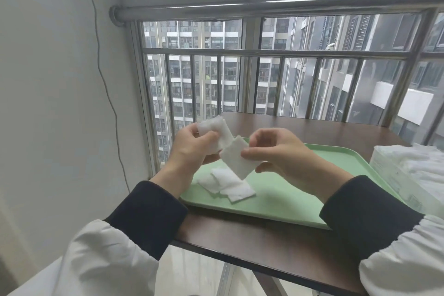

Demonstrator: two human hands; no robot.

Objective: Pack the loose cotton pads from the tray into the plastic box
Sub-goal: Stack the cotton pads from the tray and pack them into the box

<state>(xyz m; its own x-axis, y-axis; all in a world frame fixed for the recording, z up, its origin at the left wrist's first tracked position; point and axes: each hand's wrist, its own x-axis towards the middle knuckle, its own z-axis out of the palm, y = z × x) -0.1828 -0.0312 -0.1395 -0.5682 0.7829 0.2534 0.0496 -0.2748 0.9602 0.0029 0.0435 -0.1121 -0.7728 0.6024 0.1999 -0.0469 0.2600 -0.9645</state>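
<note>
A pale green tray (283,202) lies on the dark wooden table. Several loose white cotton pads (227,184) lie overlapping at its near left corner. My left hand (192,149) holds a small stack of pads (216,130) above the tray's left end. My right hand (276,151) pinches a single square pad (236,160) by its right edge, close beside the stack. The clear plastic box (408,170), with white pads inside, stands at the right edge of the view, beside the tray.
The table (240,238) stands against a window with a metal railing (264,53). A white wall with a hanging cable (103,74) is on the left. The table's near edge drops off to the floor below.
</note>
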